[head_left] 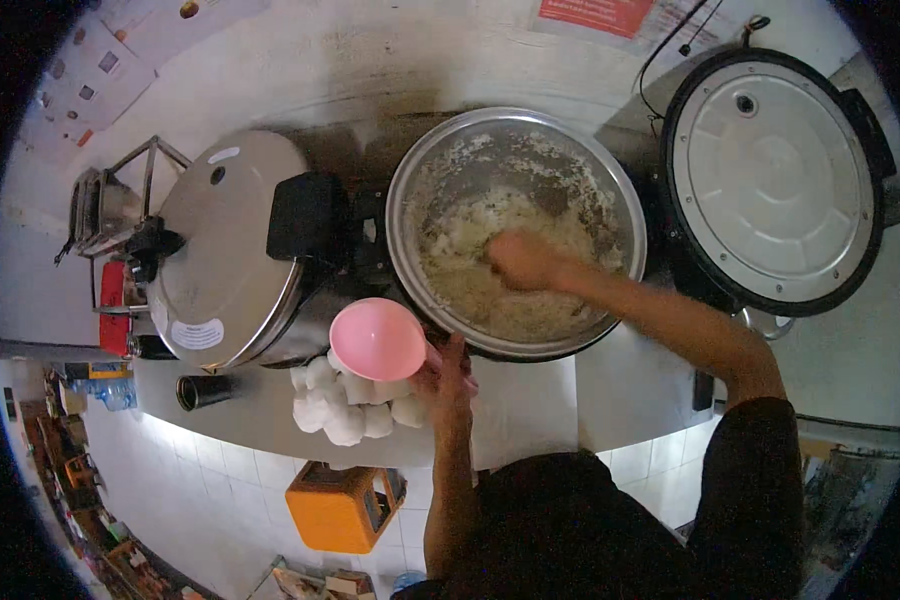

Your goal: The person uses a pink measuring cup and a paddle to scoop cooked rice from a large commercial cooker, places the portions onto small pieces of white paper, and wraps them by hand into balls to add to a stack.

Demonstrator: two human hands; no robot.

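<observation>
My left hand [448, 372] is closed around the handle of a pink plastic scoop [378, 340]. The scoop's round bowl faces up and looks bare inside. Directly beneath it, white rounded bundles [342, 412] are heaped on the counter. My right hand [522, 261] reaches into a large open metal pot [625, 215], low over the cooked rice [470, 285]. Its fingers are curled in, and whatever they hold, if anything, is hidden. Grains of rice cling to the pot's inner wall.
Left of the pot stands a second cooker [232, 240] with its lid closed. The open pot's lid [775, 185] is raised at the right. A dark cup [203, 391] lies near the counter's front edge, and an orange stool [340, 508] stands on the floor below.
</observation>
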